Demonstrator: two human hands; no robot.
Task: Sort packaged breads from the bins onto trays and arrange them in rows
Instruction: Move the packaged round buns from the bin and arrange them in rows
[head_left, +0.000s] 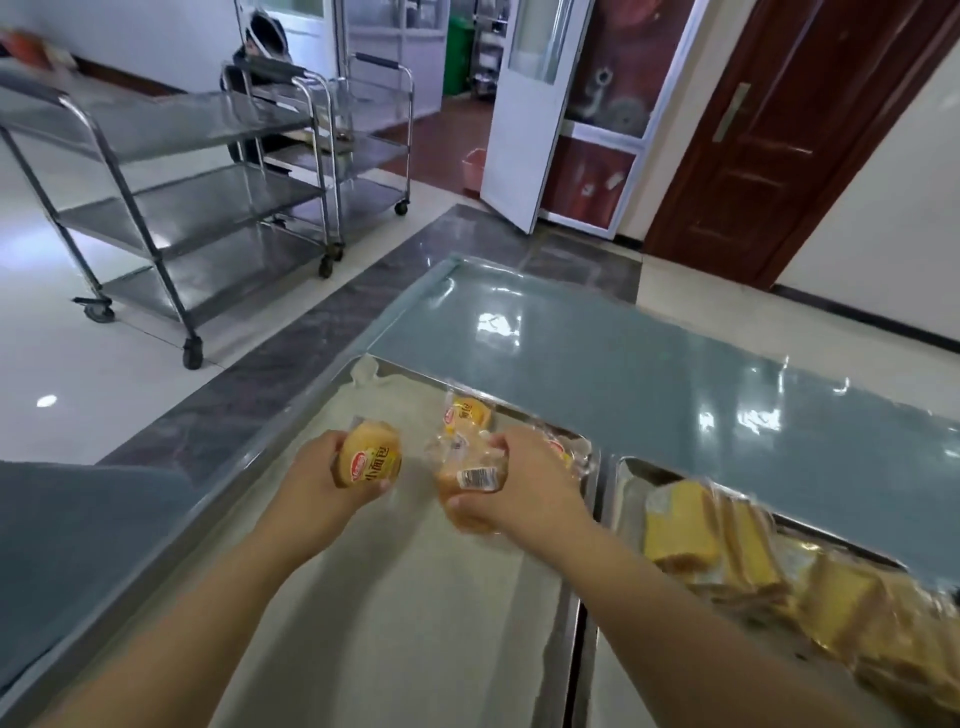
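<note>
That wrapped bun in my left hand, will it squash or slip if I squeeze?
Probably squashes: the bun looks puffy, and the left hand spans it easily. Its glossy wrapper may be slippery. Rounded, it might roll on the tray.

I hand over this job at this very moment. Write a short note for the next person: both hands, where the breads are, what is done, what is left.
Left hand: grips a round packaged bread above the left tray.
Right hand: grips a second pack, barcode up, above the same tray.
Done: a few packs lie at that tray's far right corner; the right tray holds a row of sliced breads.
Left: set both packs down in line, then fill the mostly bare left tray.
</note>
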